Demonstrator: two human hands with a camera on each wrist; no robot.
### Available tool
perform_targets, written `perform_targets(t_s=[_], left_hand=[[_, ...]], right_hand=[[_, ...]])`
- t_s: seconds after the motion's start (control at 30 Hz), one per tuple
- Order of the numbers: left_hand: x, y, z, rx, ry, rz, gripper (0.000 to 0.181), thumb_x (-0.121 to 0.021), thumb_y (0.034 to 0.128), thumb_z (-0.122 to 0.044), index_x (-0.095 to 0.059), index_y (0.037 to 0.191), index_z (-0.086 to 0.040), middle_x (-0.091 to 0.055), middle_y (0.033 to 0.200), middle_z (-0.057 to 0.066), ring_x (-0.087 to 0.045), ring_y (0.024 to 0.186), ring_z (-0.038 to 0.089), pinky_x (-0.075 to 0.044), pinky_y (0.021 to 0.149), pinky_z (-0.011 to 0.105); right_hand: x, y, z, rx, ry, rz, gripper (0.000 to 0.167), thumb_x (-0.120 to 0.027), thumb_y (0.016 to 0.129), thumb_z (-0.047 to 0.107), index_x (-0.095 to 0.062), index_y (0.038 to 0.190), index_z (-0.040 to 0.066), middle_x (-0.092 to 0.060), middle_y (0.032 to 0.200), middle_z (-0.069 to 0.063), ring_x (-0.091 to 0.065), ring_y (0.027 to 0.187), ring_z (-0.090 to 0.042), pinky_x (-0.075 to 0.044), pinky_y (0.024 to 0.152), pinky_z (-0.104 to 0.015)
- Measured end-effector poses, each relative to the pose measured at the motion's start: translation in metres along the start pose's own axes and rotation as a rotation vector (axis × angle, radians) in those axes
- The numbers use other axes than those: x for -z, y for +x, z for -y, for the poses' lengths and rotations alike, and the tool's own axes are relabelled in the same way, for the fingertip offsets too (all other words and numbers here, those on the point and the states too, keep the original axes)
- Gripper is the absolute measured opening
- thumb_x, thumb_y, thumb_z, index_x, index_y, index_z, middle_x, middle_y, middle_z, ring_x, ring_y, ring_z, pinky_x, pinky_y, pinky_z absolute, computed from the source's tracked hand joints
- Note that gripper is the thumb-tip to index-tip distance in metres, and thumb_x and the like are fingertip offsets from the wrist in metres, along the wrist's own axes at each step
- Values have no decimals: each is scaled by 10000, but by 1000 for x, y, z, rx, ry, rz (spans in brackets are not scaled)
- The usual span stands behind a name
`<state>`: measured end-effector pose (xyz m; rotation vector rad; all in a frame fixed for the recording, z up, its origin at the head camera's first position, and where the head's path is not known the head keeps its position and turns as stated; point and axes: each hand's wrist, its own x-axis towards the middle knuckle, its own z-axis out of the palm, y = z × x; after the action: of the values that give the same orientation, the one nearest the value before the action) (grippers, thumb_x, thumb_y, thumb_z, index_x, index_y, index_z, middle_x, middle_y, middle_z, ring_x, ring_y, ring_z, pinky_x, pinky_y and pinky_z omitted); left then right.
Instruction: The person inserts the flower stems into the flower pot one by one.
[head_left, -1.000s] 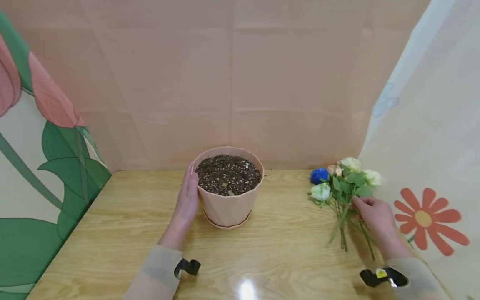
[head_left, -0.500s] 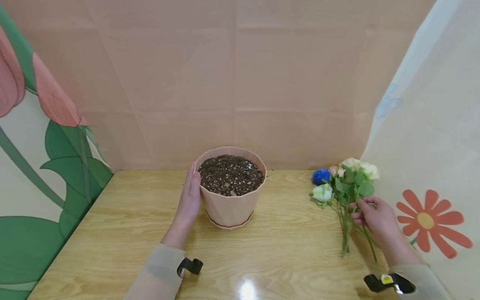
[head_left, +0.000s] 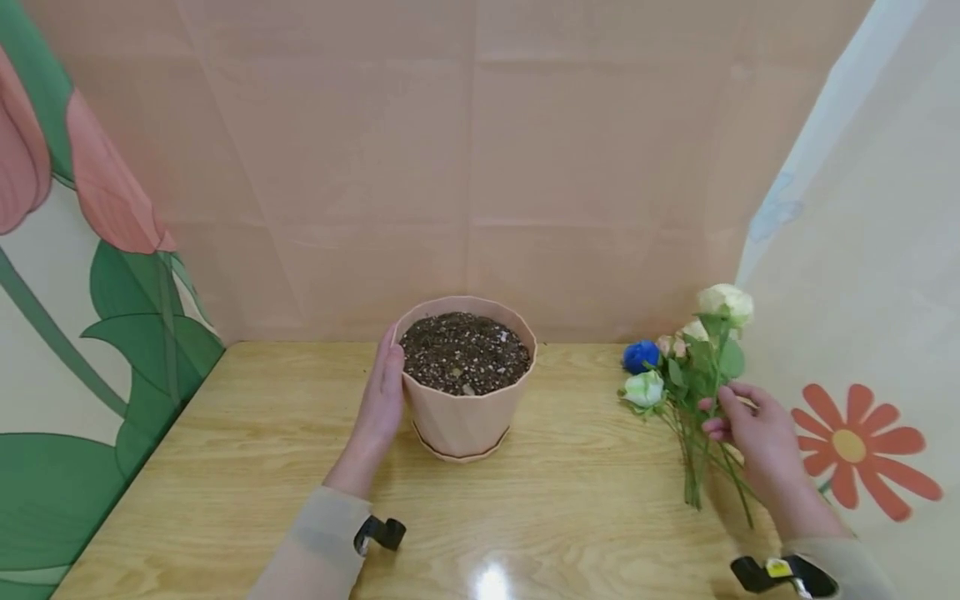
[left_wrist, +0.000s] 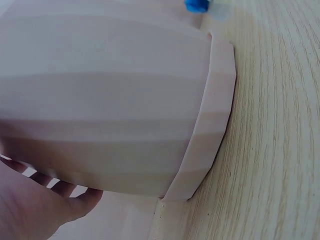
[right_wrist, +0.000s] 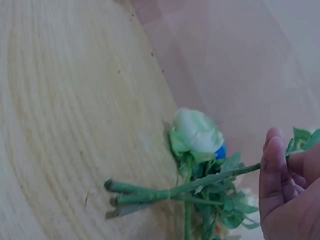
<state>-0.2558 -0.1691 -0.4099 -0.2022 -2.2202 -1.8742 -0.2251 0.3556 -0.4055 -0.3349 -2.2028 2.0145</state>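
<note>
A pink pot (head_left: 463,417) full of dark soil (head_left: 465,353) stands on its saucer on the wooden table. My left hand (head_left: 381,398) rests against the pot's left side, its fingers fairly straight; the left wrist view shows the fingertips on the pot wall (left_wrist: 100,95). My right hand (head_left: 767,433) pinches the green stem (right_wrist: 227,175) of a white rose (head_left: 726,303), whose bloom is raised above the others. Beside that hand lie a blue rose (head_left: 641,357), a pale green-white rose (head_left: 643,389) and pinkish blooms, their stems pointing toward the table's front.
The wooden table (head_left: 570,500) meets a pink backdrop (head_left: 465,167) behind the pot. Printed cloths with a tulip pattern (head_left: 112,192) at the left and a red flower (head_left: 849,446) at the right border the table.
The white rose in my right hand has risen out of the bunch, its bloom now higher than the rest. My left hand stays against the pot.
</note>
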Motion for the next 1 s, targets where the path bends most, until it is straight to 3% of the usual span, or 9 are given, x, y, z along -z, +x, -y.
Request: perform_targets(t_s=[0.1, 0.13, 0.23, 0.3, 0.37, 0.5, 0.67, 0.8, 1.0], left_hand=[[0, 0, 0, -5, 7, -2, 662, -223, 1194, -537, -181, 1788, -248, -197, 1831, 40, -184, 1673, 308, -139, 1342, 590], [0, 0, 0, -6, 7, -3, 661, -225, 1194, -536, -182, 1788, -249, -200, 1831, 41, -186, 1672, 307, -140, 1342, 589], [0, 0, -1, -6, 4, 0, 658, -226, 1194, -540, -183, 1787, -260, -204, 1829, 32, -190, 1671, 301, -146, 1340, 589], [1, 0, -1, -6, 0, 1, 659, -224, 1192, -549, -181, 1787, -269, -203, 1828, 18, -191, 1671, 291, -148, 1341, 583], [1, 1, -1, -10, -3, 4, 661, -222, 1192, -549, -178, 1788, -265, -198, 1829, 16, -188, 1672, 292, -146, 1342, 586], [0, 1, -1, -16, -3, 5, 662, -220, 1192, -547, -179, 1788, -260, -198, 1828, 16, -189, 1672, 293, -144, 1343, 582], [1, 0, -1, -13, -3, 1, 654, -221, 1194, -541, -185, 1786, -268, -203, 1828, 18, -199, 1669, 300, -152, 1340, 589], [0, 0, 0, -10, -2, -1, 654, -220, 1195, -532, -179, 1788, -257, -194, 1831, 30, -193, 1671, 314, -146, 1340, 593], [1, -1, 0, -8, -4, 6, 663, -214, 1193, -547, -177, 1788, -257, -193, 1831, 32, -191, 1671, 315, -146, 1340, 595]], right_hand=[[-2, 0, 5, 15, 45, 11, 285, -616, 1149, 241, -577, 1344, 38, -809, 982, 47, -755, 756, -145, -651, 689, -270], [-2, 0, 7, 20, 68, 22, 359, -632, 1141, 223, -566, 1429, 20, -811, 992, 41, -760, 772, -139, -653, 706, -266], [-5, 0, 12, 40, 96, 59, 682, -661, 1122, 158, -328, 1678, -57, -810, 1013, 55, -764, 812, -117, -650, 745, -250], [-8, -1, 16, 48, 96, 80, 844, -676, 1112, 132, -133, 1720, -86, -814, 1038, 64, -763, 824, -110, -646, 750, -241], [-11, -1, 21, 60, 83, 90, 894, -689, 1104, 128, -78, 1725, -74, -814, 1064, 78, -758, 820, -107, -640, 735, -233], [-17, -3, 30, 82, 79, 84, 822, -738, 1077, 142, -259, 1731, 11, -827, 1091, 68, -755, 793, -115, -638, 709, -233], [-27, -7, 41, 127, 106, 87, 459, -772, 1055, 146, -542, 1443, 59, -837, 1097, 26, -772, 807, -115, -645, 732, -238], [-39, -11, 52, 175, 99, 120, 325, -754, 1065, 141, -636, 1329, -7, -833, 1072, 25, -768, 825, -104, -642, 746, -227], [-63, -15, 72, 228, 72, 152, 309, -749, 1071, 163, -685, 1280, -56, -822, 1057, 8, -759, 841, -99, -640, 766, -220]])
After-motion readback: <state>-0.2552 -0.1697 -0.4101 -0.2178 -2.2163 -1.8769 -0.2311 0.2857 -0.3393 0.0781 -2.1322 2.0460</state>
